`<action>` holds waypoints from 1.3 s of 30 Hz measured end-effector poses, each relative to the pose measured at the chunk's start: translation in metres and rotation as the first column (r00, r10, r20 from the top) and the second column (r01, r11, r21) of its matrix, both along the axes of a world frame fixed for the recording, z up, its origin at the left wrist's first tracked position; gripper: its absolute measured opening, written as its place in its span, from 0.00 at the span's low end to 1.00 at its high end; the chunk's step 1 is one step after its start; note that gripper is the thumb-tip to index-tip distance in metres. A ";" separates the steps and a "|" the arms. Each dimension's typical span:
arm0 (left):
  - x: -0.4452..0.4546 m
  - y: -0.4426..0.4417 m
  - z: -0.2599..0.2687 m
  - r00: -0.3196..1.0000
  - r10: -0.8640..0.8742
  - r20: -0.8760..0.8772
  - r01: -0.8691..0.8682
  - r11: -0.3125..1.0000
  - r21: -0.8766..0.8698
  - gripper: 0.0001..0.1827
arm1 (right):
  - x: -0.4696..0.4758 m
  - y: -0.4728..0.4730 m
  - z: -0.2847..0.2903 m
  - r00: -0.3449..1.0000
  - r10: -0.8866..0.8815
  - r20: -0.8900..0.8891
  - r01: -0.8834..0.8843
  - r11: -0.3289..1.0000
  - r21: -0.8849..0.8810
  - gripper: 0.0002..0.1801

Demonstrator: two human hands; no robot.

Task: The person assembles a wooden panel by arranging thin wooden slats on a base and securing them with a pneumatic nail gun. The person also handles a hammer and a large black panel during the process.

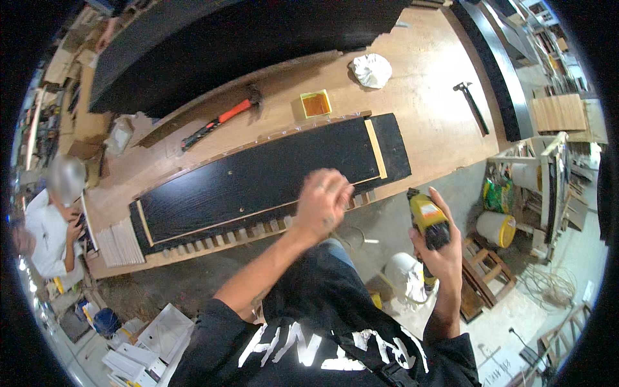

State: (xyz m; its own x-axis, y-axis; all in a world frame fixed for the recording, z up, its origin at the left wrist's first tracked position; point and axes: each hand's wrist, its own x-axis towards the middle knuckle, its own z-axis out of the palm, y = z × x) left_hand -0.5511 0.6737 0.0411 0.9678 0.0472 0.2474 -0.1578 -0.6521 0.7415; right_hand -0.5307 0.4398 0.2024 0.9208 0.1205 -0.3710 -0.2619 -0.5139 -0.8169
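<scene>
My left hand [323, 205] hovers or rests at the near edge of a black panel [251, 179]; its fingers are curled and slightly blurred, and whether they hold anything is hidden. Gripped in my right hand [442, 242] is a yellow and black power tool [428, 217], likely a cordless drill, off the table's near side. Thin light wood strips [375, 149] run along the panel's ends and near side. Short wooden blocks [242, 235] line its near edge. Beyond the panel lie a red and black handled tool [220, 121] and a small yellow box [316, 104].
A hammer [471, 107] and a crumpled white item [371, 70] lie on the wooden table [416, 96]. A large black panel [242, 43] stands along the far side. Pale strips [116, 245] lie at the left end, near another person [58, 232]. Buckets [495, 229] stand at right.
</scene>
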 end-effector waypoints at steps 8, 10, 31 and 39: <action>0.077 0.053 -0.049 0.982 0.086 -0.166 -0.013 0.918 0.397 0.31 | 0.110 0.082 -0.043 0.955 -0.053 -0.292 0.048 0.999 -0.026 0.36; 0.081 0.056 -0.045 0.977 0.058 -0.206 0.025 0.924 0.381 0.31 | 0.138 0.098 -0.051 0.938 -0.098 -0.333 0.099 0.995 -0.014 0.37; 0.085 0.058 -0.052 0.951 0.066 -0.301 0.067 0.910 0.410 0.34 | 0.197 0.128 -0.072 0.925 -0.085 -0.371 0.033 0.989 -0.144 0.35; 0.084 0.058 -0.053 0.954 0.066 -0.294 0.064 0.909 0.412 0.36 | 0.199 0.130 -0.072 0.928 -0.084 -0.363 0.017 0.983 -0.183 0.38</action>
State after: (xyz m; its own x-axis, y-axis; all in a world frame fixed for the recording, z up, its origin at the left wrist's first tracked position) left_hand -0.4669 0.7315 -0.0115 0.9987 0.0045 -0.0512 0.0255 -0.9083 0.4176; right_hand -0.3313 0.5695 0.1302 0.7181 -0.0196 -0.6956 -0.5563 -0.6168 -0.5569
